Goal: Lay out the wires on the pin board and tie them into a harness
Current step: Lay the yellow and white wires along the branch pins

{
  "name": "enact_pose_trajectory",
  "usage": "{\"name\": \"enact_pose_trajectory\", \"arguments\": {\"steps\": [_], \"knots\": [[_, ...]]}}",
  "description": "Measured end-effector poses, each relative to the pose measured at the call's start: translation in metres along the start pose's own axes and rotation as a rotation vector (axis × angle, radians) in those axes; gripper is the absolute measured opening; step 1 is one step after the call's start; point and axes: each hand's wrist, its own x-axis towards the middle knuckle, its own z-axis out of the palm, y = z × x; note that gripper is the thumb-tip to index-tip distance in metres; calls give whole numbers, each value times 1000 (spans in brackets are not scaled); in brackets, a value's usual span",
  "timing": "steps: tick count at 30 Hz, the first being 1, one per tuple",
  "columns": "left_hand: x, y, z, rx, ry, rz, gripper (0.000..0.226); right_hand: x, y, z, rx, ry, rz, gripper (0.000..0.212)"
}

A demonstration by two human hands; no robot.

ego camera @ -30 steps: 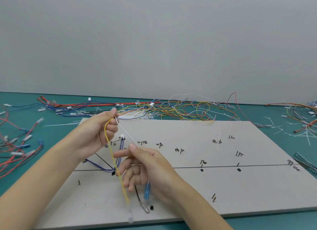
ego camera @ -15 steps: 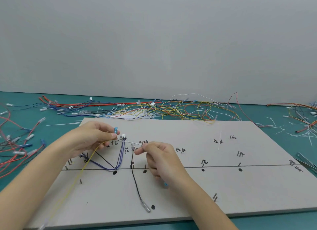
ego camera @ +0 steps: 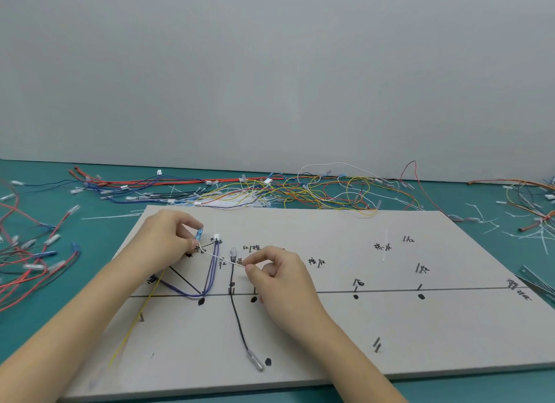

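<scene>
White wire (ego camera: 222,260): left hand (ego camera: 168,243) grip pinches its blue terminal (ego camera: 198,233); right hand (ego camera: 274,270) grip pinches its free run. Keep tension while seating it against the pins on the pin board (ego camera: 390,327).

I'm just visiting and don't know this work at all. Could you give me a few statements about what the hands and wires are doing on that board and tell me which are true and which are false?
1. The left hand holds a small blue connector near the top of the pin board. True.
2. The right hand lies flat and holds nothing. False: its grip pinches a thin white wire.
3. A black wire runs down the board to a metal-tipped end. True.
4. The yellow wire lies on the right half of the board. False: it trails off to the lower left.
5. The purple wires form a V on the board. True.
</scene>
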Motion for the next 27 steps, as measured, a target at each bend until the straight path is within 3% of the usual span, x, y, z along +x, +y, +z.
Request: {"name": "enact_pose_trajectory", "arguments": {"steps": [10,19,27], "knots": [[-3,4,-5,107,-33,-21,22,-1,1,-1,-104,-29,-11,18],[-7,10,1,369,-79,-22,29,-8,-5,0,-191,-144,-64,16],[-8,9,-4,418,-112,11,21,-20,-11,12,-234,-228,-126,22]]}}
